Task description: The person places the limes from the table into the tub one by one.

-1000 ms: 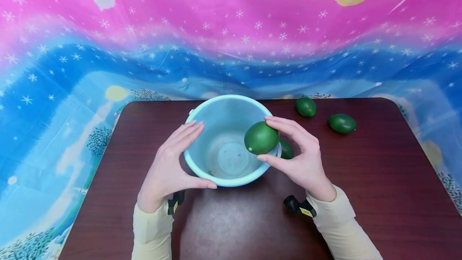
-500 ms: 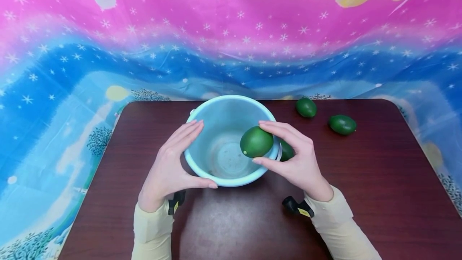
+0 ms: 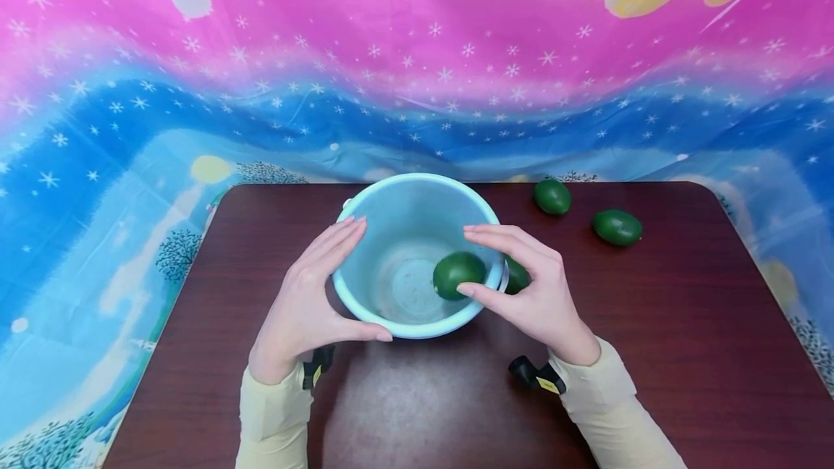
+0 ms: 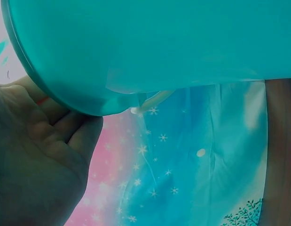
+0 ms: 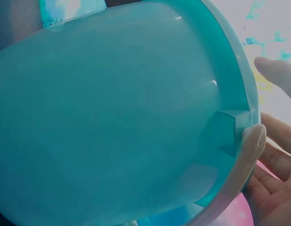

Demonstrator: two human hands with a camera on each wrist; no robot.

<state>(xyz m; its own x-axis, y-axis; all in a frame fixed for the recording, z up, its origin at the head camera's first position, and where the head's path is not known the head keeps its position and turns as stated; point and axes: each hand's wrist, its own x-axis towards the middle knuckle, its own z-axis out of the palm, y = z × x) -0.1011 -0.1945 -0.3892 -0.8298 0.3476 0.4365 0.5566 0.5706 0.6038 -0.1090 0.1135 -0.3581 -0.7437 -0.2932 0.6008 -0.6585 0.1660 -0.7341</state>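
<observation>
A light-blue bucket (image 3: 426, 330) stands upright at the middle of the table. My left hand (image 3: 296, 302) holds its left rim, fingers over the edge and thumb along the front; in the left wrist view those fingers pass behind the rim of the bucket (image 4: 159, 47). A green lime (image 3: 452, 273) is in the air inside the bucket's right side, below the spread fingers of my right hand (image 3: 544, 292). The right thumb overlaps it in the head view. In the right wrist view, the right hand (image 5: 277, 183) is beside the rim and pale handle (image 5: 248, 155).
Another lime (image 3: 517, 275) lies right of the bucket, partly hidden by it and the right hand. Two more limes, one at the back edge (image 3: 552, 197) and one farther right (image 3: 617, 227), lie on the dark wooden table (image 3: 684, 324). A patterned cloth (image 3: 417, 93) hangs behind.
My right hand has moved a little left over the bucket and let go of the lime, which has dropped below the fingers. The left hand stays at the rim.
</observation>
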